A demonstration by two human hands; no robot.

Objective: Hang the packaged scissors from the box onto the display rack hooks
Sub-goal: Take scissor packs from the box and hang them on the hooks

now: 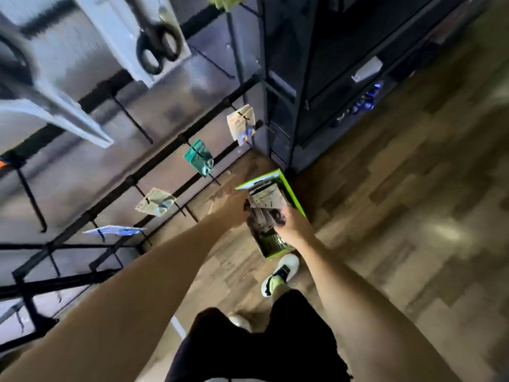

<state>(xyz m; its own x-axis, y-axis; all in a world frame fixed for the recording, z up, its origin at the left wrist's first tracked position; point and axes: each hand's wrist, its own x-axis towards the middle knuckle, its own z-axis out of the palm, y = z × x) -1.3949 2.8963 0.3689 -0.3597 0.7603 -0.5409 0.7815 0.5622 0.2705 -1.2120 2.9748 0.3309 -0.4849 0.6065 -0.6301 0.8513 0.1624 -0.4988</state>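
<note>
**A:** What is closest to the camera?

**B:** A person is standing on a wood-plank floor (385, 202), looking straight down. Dark shorts and a white shoe (279, 274) are showing nearest the viewer, and two bare forearms are reaching down toward a green box (293, 197) just beyond the shoe.

**A:** What are the hands doing?

**B:** Both are reaching into the box. The left hand (234, 208) is sitting at the box's left edge; motion blur is hiding its fingers, so I cannot tell whether it is gripping anything. The right hand (293, 227) is over the box's middle with fingers curled, seemingly pinching a pale packaged scissors (265, 199) lying on top of the pile.

**A:** What is the box holding?

**B:** It is looking fairly full of carded packages, stacked loosely. The count is not readable.

**A:** And beyond the box?

**B:** To the left of the box, the display rack (154, 172) is rising with black hooks. Several hooks are already carrying packages: a blue one (115, 230), a pale one (155, 205), a teal one (199, 158) and an orange-and-white one (241, 128). Farther up, large black-handled scissors (157, 48) are hanging on a white card. Many hooks are standing bare. A dark shelving unit (330, 78) is standing behind the box.

**A:** So how far along?

**B:** I judge it partway: some are hung, and much of the box is remaining.
</note>
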